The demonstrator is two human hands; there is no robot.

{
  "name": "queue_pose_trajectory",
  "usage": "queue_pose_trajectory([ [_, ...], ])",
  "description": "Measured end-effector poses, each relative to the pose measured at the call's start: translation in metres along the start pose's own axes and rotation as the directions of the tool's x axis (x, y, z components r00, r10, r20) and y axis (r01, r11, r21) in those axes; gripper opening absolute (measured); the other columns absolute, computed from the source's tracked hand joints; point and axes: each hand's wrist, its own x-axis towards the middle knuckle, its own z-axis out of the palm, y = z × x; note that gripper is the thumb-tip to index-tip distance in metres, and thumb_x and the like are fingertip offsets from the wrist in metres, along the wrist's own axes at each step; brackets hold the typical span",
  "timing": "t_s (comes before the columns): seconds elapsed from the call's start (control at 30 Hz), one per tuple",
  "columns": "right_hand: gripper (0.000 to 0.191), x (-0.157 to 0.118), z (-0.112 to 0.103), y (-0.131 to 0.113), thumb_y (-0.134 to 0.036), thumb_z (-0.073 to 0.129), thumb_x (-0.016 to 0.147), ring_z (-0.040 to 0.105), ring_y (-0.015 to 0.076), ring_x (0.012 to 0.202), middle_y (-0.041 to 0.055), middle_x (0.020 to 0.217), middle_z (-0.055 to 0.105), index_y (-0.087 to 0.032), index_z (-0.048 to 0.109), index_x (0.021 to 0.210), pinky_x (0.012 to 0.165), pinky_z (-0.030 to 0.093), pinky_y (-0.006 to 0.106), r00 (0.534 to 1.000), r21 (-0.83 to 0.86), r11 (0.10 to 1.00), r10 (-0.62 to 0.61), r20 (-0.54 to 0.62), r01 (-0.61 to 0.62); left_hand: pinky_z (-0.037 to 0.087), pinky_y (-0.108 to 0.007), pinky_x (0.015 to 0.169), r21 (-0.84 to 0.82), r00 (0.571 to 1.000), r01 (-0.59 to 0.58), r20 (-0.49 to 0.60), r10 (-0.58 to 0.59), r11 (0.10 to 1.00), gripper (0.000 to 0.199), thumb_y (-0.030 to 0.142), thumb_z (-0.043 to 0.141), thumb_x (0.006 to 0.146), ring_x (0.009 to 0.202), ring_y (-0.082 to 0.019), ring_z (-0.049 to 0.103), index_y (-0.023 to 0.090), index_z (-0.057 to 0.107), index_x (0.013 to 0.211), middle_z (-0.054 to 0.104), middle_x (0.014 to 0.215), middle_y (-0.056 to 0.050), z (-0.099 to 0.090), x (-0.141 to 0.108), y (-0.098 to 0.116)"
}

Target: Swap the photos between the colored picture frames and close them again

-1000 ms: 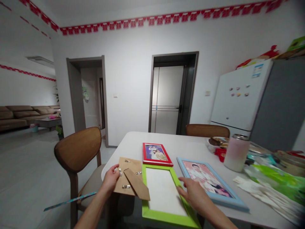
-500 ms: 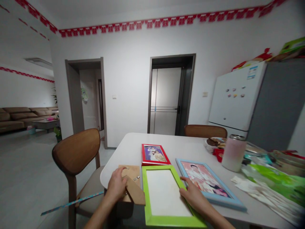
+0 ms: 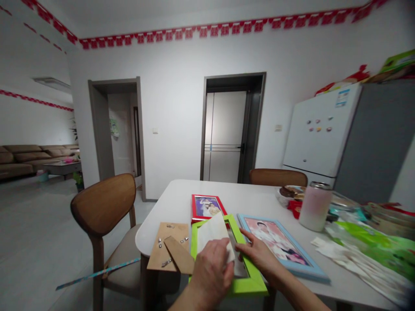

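Note:
A green picture frame (image 3: 253, 272) is at the table's front edge, slightly raised. My right hand (image 3: 259, 255) grips its right side, thumb and fingers closed round the border. My left hand (image 3: 212, 268) is closed on a white sheet (image 3: 212, 233), which lies tilted inside the frame, lifted on its right side; a greyish surface shows beside it. Left of the frame lies a brown backing board (image 3: 158, 246) with metal clips and a stand flap. A red picture frame (image 3: 207, 207) with a photo lies behind. To the right is a blue picture frame (image 3: 279, 246) with a portrait.
On the right stand a pink and white tumbler (image 3: 315, 207), white gloves (image 3: 353, 259) and a green plastic bag (image 3: 372, 242). A wooden chair (image 3: 105, 211) is at the table's left; another chair (image 3: 279, 177) is behind it.
My left hand has moved right from the backing board to the white sheet and lifted it askew. The backing board now lies released on the table. The green frame has shifted slightly.

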Motion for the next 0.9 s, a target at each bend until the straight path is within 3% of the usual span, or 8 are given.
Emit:
queue_pose_trajectory([
  [0.1,0.060,0.012,-0.008,0.010,-0.025,0.049,0.060,0.054,0.0143,0.051,-0.0005,0.054,0.058,-0.005,0.043,0.117,0.048,0.036,0.022,0.996,-0.356,0.933,-0.076,-0.050,0.053,0.045,-0.031,0.074,-0.033,0.971,0.147,-0.185,-0.150,0.989,0.044,0.012,0.042,0.071,0.080,-0.017,0.054,0.016,0.040,0.114,0.056,0.091,-0.007,-0.022,-0.008,-0.015],
  [0.2,0.050,0.017,-0.012,0.021,-0.021,0.046,0.061,0.057,0.0165,0.060,0.0035,0.061,0.063,-0.007,0.053,0.108,0.055,0.038,0.023,0.986,-0.578,0.810,-0.156,-0.056,0.095,0.045,-0.030,0.074,-0.096,0.895,0.310,-0.307,-0.324,0.946,0.043,0.015,0.042,0.070,0.086,-0.019,0.054,0.016,0.042,0.113,0.056,0.099,-0.007,-0.043,-0.026,-0.038],
  [0.3,0.043,0.017,-0.010,0.030,-0.020,0.044,0.062,0.059,0.0192,0.068,0.0086,0.069,0.065,-0.007,0.058,0.101,0.063,0.039,0.025,0.978,-0.701,0.701,-0.208,-0.026,0.130,0.041,-0.033,0.081,-0.132,0.828,0.448,-0.311,-0.467,0.884,0.043,0.016,0.043,0.067,0.099,-0.022,0.050,0.015,0.044,0.110,0.054,0.108,-0.008,-0.051,-0.050,-0.066],
  [0.43,0.037,0.018,-0.006,0.039,-0.021,0.043,0.065,0.059,0.0230,0.079,0.0152,0.082,0.065,-0.007,0.059,0.095,0.069,0.039,0.028,0.973,-0.796,0.585,-0.228,0.022,0.155,0.040,-0.033,0.083,-0.124,0.771,0.575,-0.250,-0.586,0.809,0.044,0.019,0.046,0.066,0.101,-0.022,0.050,0.015,0.046,0.110,0.055,0.109,-0.007,-0.047,-0.075,-0.092],
  [0.63,0.029,0.016,-0.003,0.039,-0.022,0.043,0.067,0.057,0.0246,0.086,0.0168,0.088,0.063,-0.009,0.060,0.087,0.074,0.038,0.030,0.968,-0.854,0.486,-0.239,0.075,0.186,0.034,-0.031,0.090,0.145,0.821,0.571,-0.129,-0.556,0.808,0.044,0.024,0.039,0.073,0.107,-0.020,0.045,0.011,0.041,0.115,0.048,0.118,-0.011,-0.049,-0.079,-0.089],
  [0.77,0.028,0.010,-0.001,0.036,-0.023,0.041,0.070,0.057,0.0238,0.081,0.0151,0.085,0.061,-0.010,0.059,0.087,0.072,0.039,0.031,0.967,-0.869,0.459,-0.243,0.077,0.185,0.037,-0.034,0.086,0.388,0.820,0.556,-0.114,-0.560,0.735,0.044,0.027,0.037,0.075,0.105,-0.022,0.046,0.012,0.042,0.115,0.049,0.116,-0.011,-0.056,-0.077,-0.078],
  [0.83,0.032,0.008,0.001,0.033,-0.025,0.040,0.071,0.056,0.0238,0.082,0.0143,0.089,0.060,-0.010,0.058,0.093,0.072,0.039,0.032,0.955,-0.873,0.447,-0.288,0.068,0.197,0.035,-0.034,0.089,0.450,0.855,0.492,-0.086,-0.512,0.745,0.045,0.026,0.040,0.072,0.107,-0.022,0.043,0.013,0.043,0.115,0.049,0.115,-0.011,-0.057,-0.075,-0.071],
  [0.9,0.036,0.006,0.006,0.029,-0.026,0.040,0.072,0.054,0.0234,0.088,0.0139,0.096,0.057,-0.011,0.057,0.099,0.076,0.039,0.032,0.936,-0.859,0.455,-0.345,0.074,0.235,0.028,-0.034,0.095,0.465,0.902,0.377,0.013,-0.432,0.801,0.051,0.023,0.046,0.066,0.114,-0.022,0.036,0.015,0.043,0.116,0.044,0.122,-0.009,-0.054,-0.072,-0.065],
])
